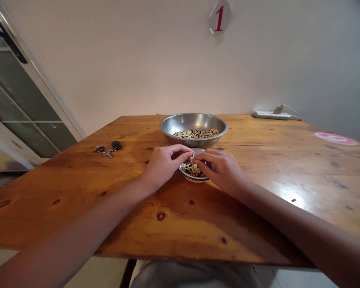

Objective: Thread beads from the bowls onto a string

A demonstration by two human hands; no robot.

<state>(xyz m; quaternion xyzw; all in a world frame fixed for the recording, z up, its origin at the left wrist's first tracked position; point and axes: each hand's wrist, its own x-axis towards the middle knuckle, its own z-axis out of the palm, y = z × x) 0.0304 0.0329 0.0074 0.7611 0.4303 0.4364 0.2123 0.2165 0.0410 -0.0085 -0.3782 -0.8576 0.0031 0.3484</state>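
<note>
Wooden counter (63,180) bears a steel bowl (193,124) holding a layer of mixed beans (196,134); just before it, over a small bowl (194,178) of beans, the left hand (165,166) pinches shut, while the right hand (219,170) curls, its grip unclear.

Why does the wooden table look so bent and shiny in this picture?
In the head view, the wide lens bows the table and stretches the left forearm toward the corner; it also slants the glazed door. A bright glare patch shines on the wood at right, and the steel bowl casts a soft shadow.
</note>
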